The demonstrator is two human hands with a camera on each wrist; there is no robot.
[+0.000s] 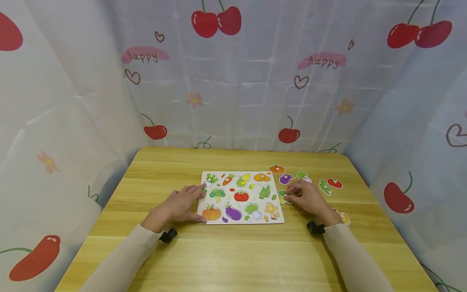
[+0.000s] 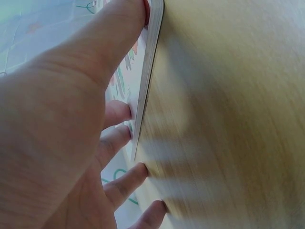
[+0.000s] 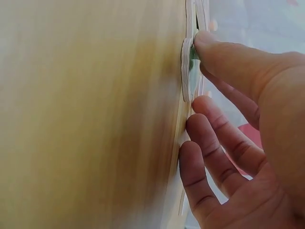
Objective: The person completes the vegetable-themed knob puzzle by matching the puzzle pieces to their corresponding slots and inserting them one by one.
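A flat board (image 1: 251,205) printed with vegetables lies on the table. My left hand (image 1: 179,205) rests at its left side, fingers spread, thumb on the front left corner; in the left wrist view the hand (image 2: 81,109) touches the board's edge (image 2: 145,81) and the table. Just off the board's right edge, my right hand (image 1: 308,197) pinches a green piece (image 1: 282,197) between thumb and index finger. The right wrist view shows that hand (image 3: 228,129) at the piece (image 3: 186,71), its other fingers loosely bent near the tabletop.
Several loose pieces lie right of the board: a pumpkin (image 1: 278,169), an eggplant (image 1: 285,179), a cabbage (image 1: 302,175), a green one (image 1: 324,187), a tomato (image 1: 335,183) and a yellow one (image 1: 344,218) beside the right wrist. A cherry-print curtain (image 1: 240,93) surrounds the wooden table (image 1: 233,255).
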